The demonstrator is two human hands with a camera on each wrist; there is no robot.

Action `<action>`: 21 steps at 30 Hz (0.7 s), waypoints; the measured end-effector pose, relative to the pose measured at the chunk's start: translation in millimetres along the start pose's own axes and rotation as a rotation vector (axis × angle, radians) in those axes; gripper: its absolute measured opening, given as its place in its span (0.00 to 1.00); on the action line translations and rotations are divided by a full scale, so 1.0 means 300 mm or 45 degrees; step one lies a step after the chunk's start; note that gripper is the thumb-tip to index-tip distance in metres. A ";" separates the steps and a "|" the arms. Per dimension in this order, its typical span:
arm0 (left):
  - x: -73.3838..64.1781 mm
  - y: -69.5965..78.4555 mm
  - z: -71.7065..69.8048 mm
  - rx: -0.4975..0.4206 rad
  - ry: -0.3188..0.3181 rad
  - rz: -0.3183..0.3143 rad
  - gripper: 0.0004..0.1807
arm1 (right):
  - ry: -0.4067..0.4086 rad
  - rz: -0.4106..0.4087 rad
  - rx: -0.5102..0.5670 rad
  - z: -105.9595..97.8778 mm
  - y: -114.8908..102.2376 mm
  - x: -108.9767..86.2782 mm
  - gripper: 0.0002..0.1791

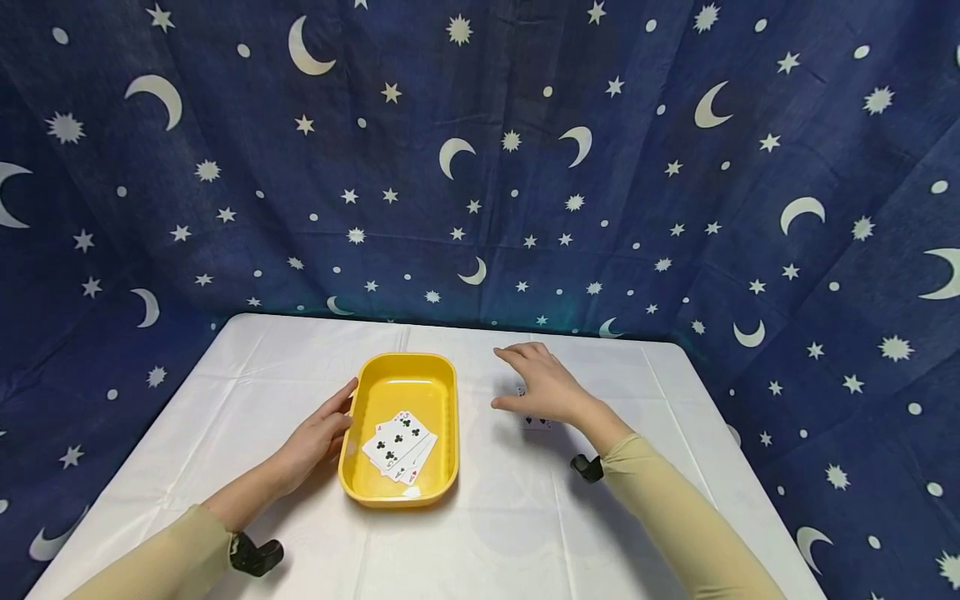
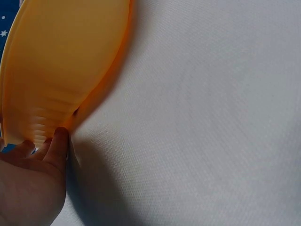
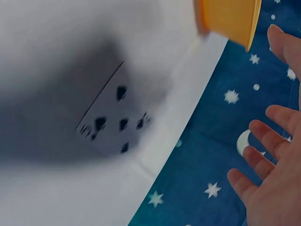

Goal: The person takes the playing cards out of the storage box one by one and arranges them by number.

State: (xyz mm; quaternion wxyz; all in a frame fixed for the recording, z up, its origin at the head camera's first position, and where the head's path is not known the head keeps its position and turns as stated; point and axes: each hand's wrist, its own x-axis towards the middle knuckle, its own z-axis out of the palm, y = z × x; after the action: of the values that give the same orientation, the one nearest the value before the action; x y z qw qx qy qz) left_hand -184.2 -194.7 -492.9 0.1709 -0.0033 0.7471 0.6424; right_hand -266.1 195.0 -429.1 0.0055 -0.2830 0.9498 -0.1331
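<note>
A yellow tray (image 1: 448, 392) stands on the white-covered table, left of centre. Fanned playing cards (image 1: 397, 446) lie face up in it, a five of clubs on top. My left hand (image 1: 311, 446) is at the tray's left side; the left wrist view shows its fingertips (image 2: 59, 136) against the outer wall. My right hand (image 1: 547, 387) hovers to the right of the tray, fingers spread and holding nothing. Below it a five of spades card (image 3: 110, 117) lies face up on the cloth, mostly covered by the hand in the head view.
A white cloth (image 1: 480, 550) covers the table. Behind it and along both sides hangs a dark blue curtain (image 1: 517, 275) with moons and stars. A black strap piece (image 1: 257, 556) sits at the left wrist, another (image 1: 587, 468) at the right.
</note>
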 end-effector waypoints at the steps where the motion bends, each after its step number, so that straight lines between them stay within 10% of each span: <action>1: -0.001 0.001 0.001 0.004 0.002 -0.002 0.38 | 0.001 -0.007 0.000 0.001 -0.011 0.003 0.50; 21: -0.003 0.004 0.007 -0.007 0.023 -0.026 0.37 | -0.040 -0.209 -0.089 0.043 -0.291 0.076 0.51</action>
State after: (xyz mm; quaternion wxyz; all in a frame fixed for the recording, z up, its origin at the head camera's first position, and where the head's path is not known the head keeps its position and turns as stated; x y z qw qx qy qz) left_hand -183.3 -192.7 -491.8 0.1708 -0.0170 0.7468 0.6425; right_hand -237.2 109.2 -417.6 -0.0006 -0.3619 0.9273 -0.0953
